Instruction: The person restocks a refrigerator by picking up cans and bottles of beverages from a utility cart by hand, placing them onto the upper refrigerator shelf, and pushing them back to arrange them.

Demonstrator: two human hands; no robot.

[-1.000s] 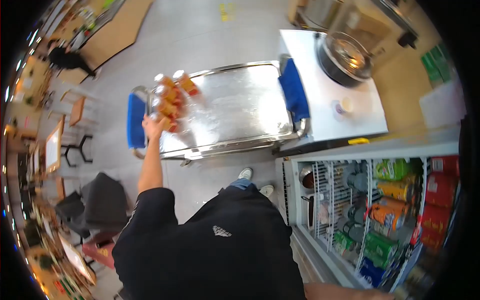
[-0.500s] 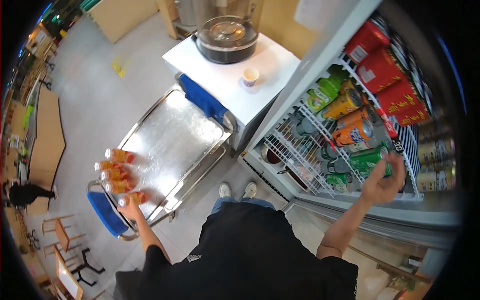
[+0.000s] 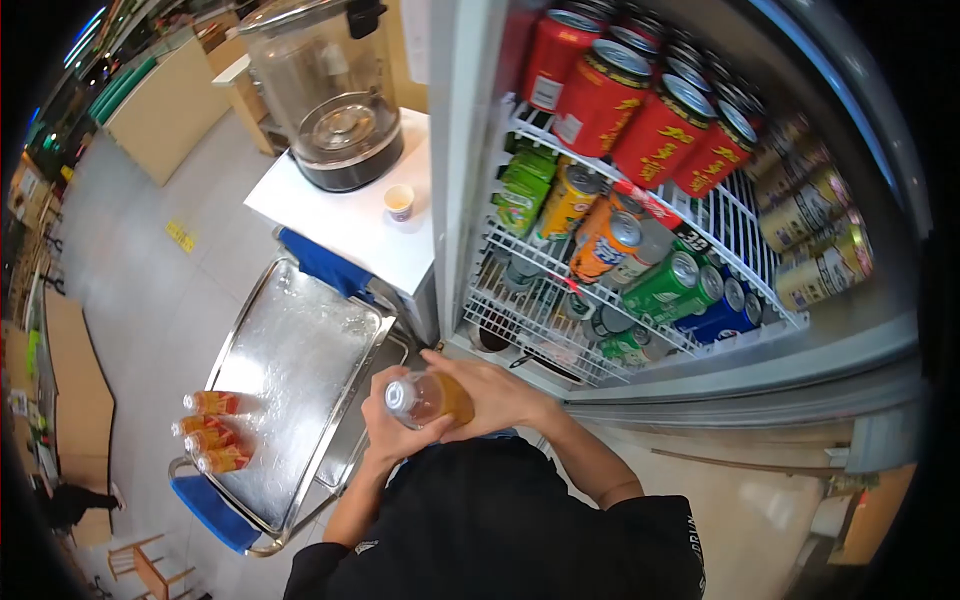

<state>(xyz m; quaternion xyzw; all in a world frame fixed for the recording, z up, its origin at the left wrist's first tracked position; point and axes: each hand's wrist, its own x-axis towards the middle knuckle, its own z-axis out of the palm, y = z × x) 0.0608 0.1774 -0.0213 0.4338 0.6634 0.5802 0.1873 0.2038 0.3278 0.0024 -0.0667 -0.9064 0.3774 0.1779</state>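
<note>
In front of my chest I hold a bottle of orange-coloured drink (image 3: 428, 397), its white cap tilted up toward me. My left hand (image 3: 392, 428) is wrapped round the cap side of it. From the other side my right hand (image 3: 492, 396) grips the same bottle, fingers closed about its body. Several like bottles (image 3: 212, 432) stand grouped at the near left corner of a metal tray cart (image 3: 300, 350). To my right the fridge shelves (image 3: 560, 265) carry green, orange and yellow cans.
Red cans (image 3: 625, 100) fill the upper fridge shelf, with pale cans (image 3: 815, 215) beside them. On a white counter (image 3: 330, 230) stand a clear dispenser (image 3: 330, 110) and a paper cup (image 3: 398, 200). The fridge door frame (image 3: 465, 130) rises beside the counter. A person in black (image 3: 75, 503) is far left.
My left hand has lifted a bottle off the tray and brought it to my chest. My right hand has come away from the fridge cans onto that bottle. My view has turned right.
</note>
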